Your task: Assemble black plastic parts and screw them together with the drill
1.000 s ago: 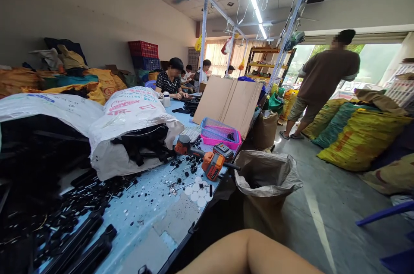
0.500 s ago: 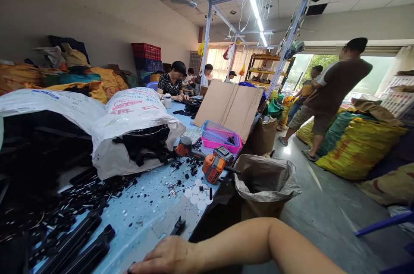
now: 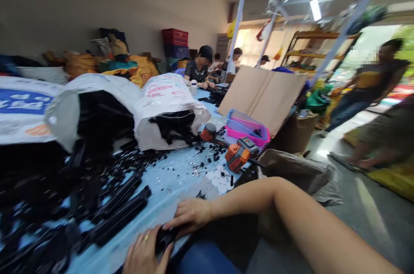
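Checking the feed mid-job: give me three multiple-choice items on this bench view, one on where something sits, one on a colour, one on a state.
1. Where is the orange power drill?
A. on the blue table, beside the white discs
B. inside the pink basket
C. on the floor

2. What colour is the basket behind the drill?
A. green
B. pink with a blue rim
C. black

3. What are the left hand and right hand doing?
A. both resting flat, empty
B. both touching a black part at the table edge
C. lifting the drill

Answers: 1 A, it lies on the tabletop near the discs. 2 B, its walls are pink. 3 B, fingers of both meet on the black part.
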`<state>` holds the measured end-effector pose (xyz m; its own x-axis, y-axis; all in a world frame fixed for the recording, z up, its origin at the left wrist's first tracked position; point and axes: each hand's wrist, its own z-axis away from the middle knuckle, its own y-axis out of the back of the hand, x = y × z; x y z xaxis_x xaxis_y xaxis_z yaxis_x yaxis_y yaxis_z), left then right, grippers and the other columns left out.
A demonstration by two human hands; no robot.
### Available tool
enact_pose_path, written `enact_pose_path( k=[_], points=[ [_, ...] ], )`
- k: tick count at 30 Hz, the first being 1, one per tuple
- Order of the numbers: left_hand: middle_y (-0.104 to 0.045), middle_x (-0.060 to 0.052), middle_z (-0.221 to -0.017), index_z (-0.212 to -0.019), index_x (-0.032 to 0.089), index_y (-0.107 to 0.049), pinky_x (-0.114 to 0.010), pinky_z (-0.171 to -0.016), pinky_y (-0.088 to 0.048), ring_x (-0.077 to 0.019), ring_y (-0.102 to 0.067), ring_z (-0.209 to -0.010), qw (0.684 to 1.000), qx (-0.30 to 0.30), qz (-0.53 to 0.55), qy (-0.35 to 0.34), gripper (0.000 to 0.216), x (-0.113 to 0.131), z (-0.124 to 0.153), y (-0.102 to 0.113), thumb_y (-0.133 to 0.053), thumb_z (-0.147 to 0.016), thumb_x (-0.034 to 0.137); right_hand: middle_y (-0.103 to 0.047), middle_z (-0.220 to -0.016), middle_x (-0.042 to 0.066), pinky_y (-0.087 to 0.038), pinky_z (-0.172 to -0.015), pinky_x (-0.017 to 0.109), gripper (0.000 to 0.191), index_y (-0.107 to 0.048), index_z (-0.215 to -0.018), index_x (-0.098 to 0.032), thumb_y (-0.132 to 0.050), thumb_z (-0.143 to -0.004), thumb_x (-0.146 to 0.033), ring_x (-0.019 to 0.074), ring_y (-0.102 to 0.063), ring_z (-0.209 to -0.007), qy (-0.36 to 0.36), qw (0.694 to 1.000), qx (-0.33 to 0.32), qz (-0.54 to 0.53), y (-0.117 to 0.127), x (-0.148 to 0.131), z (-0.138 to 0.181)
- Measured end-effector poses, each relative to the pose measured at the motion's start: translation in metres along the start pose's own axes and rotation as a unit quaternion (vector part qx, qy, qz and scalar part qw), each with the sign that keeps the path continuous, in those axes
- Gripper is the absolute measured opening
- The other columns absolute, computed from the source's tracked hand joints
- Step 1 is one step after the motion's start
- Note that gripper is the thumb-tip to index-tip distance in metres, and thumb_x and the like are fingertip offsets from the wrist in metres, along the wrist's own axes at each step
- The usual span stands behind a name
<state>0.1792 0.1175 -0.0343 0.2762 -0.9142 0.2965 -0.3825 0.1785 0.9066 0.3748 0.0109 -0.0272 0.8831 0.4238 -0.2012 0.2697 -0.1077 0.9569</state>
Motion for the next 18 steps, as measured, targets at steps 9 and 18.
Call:
enact_pose_path(
  k=[9,18],
  points=[
    [-0.062,-0.013,-0.103,-0.119,0.011,-0.050,-0.037,-0.074,-0.046,-0.0249,-0.058,-0.089,0.992,0.006,-0.119,-0.051,0.035,0.009,0.016,0.040,-0.043,-0.087,0.026,-0.059,-0.076,0.008,-0.036,-0.062,0.027,0.056,-0.061,-0.089,-0.014,-0.034,-0.084,-0.062,0.0175,-0.051,-0.072,-0.065,0.991,-0.045,0.105,0.024,0.004,0.002],
    [-0.049,-0.001,-0.046,-0.062,0.017,-0.051,-0.022,-0.045,-0.036,-0.0103,-0.047,-0.042,0.946,0.168,0.258,-0.104,0.053,0.054,0.024,0.101,-0.014,-0.095,0.038,-0.041,-0.048,-0.001,-0.031,-0.051,0.026,0.050,-0.046,-0.061,-0.020,-0.017,-0.093,-0.046,0.0121,-0.042,-0.048,0.050,0.922,0.135,-0.360,0.085,-0.085,-0.016]
  ],
)
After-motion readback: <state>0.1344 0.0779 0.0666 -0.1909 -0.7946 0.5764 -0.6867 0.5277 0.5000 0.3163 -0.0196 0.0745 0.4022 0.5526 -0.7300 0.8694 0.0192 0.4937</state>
